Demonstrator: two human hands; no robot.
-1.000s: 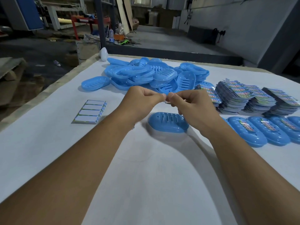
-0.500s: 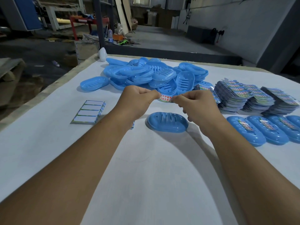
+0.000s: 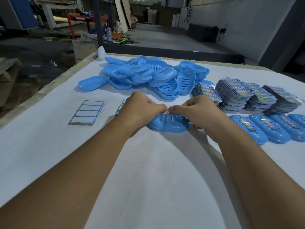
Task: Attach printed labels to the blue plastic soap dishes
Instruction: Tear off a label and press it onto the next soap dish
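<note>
Factory floor: heaped soap dishes [image 3: 153,75], label stacks [image 3: 244,95]

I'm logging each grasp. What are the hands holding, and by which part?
Both the left hand and the right hand pinch one printed label by its opposite ends, just over the soap dish.

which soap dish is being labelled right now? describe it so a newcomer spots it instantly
On the white-covered table, look nearer than the big heap of blue plastic soap dishes. One blue oval dish lies alone, slotted side up, between the left hand and right hand. Unlike the labelled row at right, its small printed label is still pinched by both hands.
</note>
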